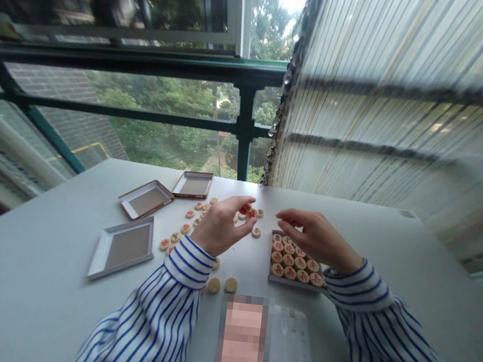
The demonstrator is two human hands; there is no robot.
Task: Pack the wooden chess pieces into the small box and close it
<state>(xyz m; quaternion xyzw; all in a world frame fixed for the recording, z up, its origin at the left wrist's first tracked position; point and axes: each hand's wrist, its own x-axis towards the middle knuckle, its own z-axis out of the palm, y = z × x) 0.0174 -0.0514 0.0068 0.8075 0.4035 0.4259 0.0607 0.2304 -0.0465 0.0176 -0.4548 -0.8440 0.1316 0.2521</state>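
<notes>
My left hand [222, 225] hovers over loose round wooden game pieces [185, 228] with red marks, scattered on the grey table [40, 286]. Its fingers are curled, thumb and forefinger reaching toward a small cluster of pieces [252, 212]; I cannot make out whether anything is pinched. My right hand [313, 234] arches over a shallow tray [293, 282] packed with rows of pieces [295, 264], fingertips bent down at the tray's far left corner. Both arms wear blue-striped white sleeves.
Three empty shallow trays or lids lie left of the pieces: a white one [122, 247], a brown-rimmed one [146, 199] and another [193, 184] farther back. A green window railing [244, 129] and vertical blinds [404, 106] stand behind the table. A clear plastic item [293, 348] lies at the near edge.
</notes>
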